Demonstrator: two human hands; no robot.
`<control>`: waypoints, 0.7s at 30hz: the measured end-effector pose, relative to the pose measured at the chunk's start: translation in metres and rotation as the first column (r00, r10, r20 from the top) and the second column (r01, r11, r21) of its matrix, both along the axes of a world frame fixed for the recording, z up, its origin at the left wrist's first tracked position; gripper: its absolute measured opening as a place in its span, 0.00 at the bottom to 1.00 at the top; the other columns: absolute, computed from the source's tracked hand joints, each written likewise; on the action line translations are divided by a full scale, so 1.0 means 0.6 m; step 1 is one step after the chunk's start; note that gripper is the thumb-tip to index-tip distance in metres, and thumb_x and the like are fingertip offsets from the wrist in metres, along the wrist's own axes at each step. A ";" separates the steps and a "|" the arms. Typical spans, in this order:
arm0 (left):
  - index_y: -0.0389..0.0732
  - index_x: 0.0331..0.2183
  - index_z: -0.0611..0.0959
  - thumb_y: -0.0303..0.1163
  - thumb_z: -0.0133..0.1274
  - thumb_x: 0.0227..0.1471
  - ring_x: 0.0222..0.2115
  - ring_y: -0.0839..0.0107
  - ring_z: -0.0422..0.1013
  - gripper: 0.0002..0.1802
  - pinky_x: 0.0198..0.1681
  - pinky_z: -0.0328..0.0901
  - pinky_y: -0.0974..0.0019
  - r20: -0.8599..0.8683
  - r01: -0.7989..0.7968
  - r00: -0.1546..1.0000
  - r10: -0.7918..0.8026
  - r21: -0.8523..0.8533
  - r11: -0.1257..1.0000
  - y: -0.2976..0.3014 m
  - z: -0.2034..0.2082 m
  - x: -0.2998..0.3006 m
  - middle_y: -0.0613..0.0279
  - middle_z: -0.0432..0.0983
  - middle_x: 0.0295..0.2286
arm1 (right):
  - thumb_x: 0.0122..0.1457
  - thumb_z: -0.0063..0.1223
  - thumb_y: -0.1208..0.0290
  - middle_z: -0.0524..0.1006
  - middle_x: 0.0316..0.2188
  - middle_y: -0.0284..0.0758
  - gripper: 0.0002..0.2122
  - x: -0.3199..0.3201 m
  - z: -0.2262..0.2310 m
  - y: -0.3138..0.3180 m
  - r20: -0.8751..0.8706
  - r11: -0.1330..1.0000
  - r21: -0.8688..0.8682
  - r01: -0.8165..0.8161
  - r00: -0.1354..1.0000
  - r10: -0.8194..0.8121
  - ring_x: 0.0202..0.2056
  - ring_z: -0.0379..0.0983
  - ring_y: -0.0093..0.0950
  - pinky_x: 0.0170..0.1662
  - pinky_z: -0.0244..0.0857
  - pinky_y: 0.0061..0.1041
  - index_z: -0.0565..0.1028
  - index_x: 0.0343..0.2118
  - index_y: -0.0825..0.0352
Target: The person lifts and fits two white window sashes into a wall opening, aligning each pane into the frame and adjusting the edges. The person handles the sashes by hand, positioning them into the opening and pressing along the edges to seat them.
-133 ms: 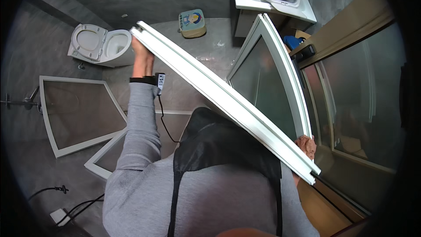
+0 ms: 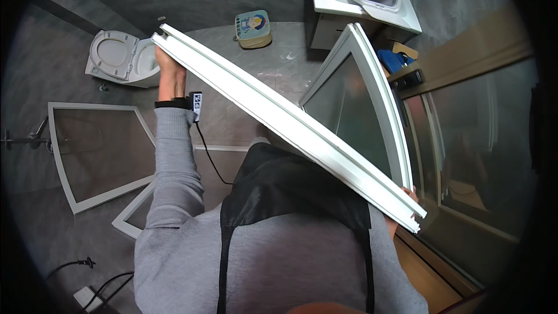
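Observation:
A long white framed panel, seen mostly along its top edge, crosses in front of my body from upper left to lower right. My left hand is closed round its far left end, the fingers mostly hidden behind the frame. At its near right end my right hand grips the frame, with only a few fingers and part of the wrist showing. Just beyond the right half, a white-framed glass panel stands tilted, close to the held one. A black band with a small device and cord is on my left wrist.
Two more white-framed panels, one large and one smaller, lean at the left. A toilet with raised lid stands far left. A cartoon-printed box and a white-topped vanity are ahead. Cables lie near left; glass doors border the right.
The held panel's left end and my left hand have shifted left and slightly away from me. Its right end has risen a little in view, with less of my right hand showing.

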State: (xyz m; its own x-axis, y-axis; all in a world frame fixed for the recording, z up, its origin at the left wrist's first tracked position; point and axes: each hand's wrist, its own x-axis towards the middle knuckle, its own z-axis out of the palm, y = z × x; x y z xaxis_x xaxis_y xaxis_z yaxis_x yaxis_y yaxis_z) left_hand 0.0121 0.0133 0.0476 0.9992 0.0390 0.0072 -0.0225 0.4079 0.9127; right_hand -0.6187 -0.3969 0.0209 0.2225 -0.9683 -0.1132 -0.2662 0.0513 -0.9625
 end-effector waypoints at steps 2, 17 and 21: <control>0.30 0.24 0.80 0.40 0.38 0.57 0.19 0.62 0.73 0.24 0.23 0.69 0.65 0.008 -0.045 0.999 0.046 -0.008 0.999 0.023 0.015 0.041 0.48 0.76 0.20 | 0.62 0.50 0.69 0.74 0.30 0.39 0.10 0.064 0.025 0.018 0.203 0.930 0.366 0.031 0.973 -0.113 0.36 0.72 0.31 0.45 0.65 0.25 0.74 0.35 0.73; 0.41 0.36 0.78 0.38 0.41 0.63 0.32 0.67 0.76 0.14 0.36 0.73 0.63 0.087 -0.322 0.946 0.314 0.111 0.940 0.289 0.109 0.415 0.60 0.78 0.32 | 0.40 0.70 0.78 0.81 0.35 0.37 0.18 0.689 0.156 0.177 -0.255 0.812 -0.141 -0.566 0.814 0.523 0.38 0.76 0.30 0.44 0.70 0.28 0.80 0.37 0.72; 0.38 0.37 0.79 0.31 0.45 0.59 0.31 0.65 0.77 0.10 0.34 0.74 0.63 0.102 -0.393 0.918 0.382 0.114 0.913 0.320 0.156 0.486 0.57 0.79 0.34 | 0.39 0.70 0.76 0.81 0.34 0.37 0.17 0.833 0.191 0.190 -0.157 0.765 -0.149 -0.627 0.778 0.608 0.36 0.76 0.29 0.43 0.70 0.26 0.81 0.35 0.72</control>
